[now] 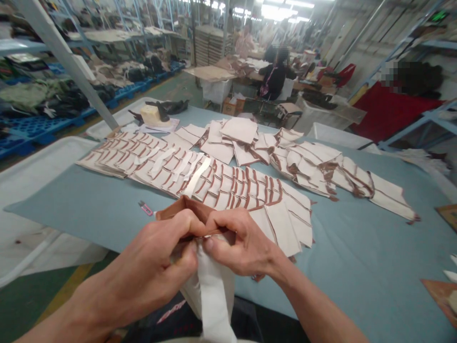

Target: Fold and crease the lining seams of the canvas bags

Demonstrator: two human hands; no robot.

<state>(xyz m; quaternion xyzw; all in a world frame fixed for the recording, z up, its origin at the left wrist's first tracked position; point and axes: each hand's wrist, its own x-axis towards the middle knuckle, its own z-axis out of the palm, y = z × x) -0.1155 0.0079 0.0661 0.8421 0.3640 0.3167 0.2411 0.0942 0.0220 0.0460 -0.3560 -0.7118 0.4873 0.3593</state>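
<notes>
Head view, with clock directions taken from where the two hands meet: the left hand [157,255] and the right hand [243,240] work almost fingertip to fingertip, each pinching between thumb and forefinger the brown-edged fabric piece [228,286] just over the near edge of the blue-green counter [357,257]. Its folded brown flap [176,206] rises behind the fingers towards eleven o'clock, and a white strap [212,290] hangs from the pinched spot towards six o'clock, down over the person's dark clothing. How firmly the fingertips press cannot be told. Pink thread snips [145,208] lie at ten o'clock, near the left hand and touching neither hand. Overlapping rows of cream pieces [223,183] with brown edges spread over the counter from ten o'clock round to three, and loose white strips [197,175] rest on top of them at about twelve. Beyond the rows, a looser heap of cream pieces [239,129] runs from twelve to two o'clock. At eleven, towards the far edge, a pale yellow block [150,116] sits beside dark straps [171,108]. A white bin [39,164] stands left of the counter at ten o'clock. Farther off, a person in dark clothes [274,78] sits at one o'clock, and red cloth [385,108] hangs at two.
</notes>
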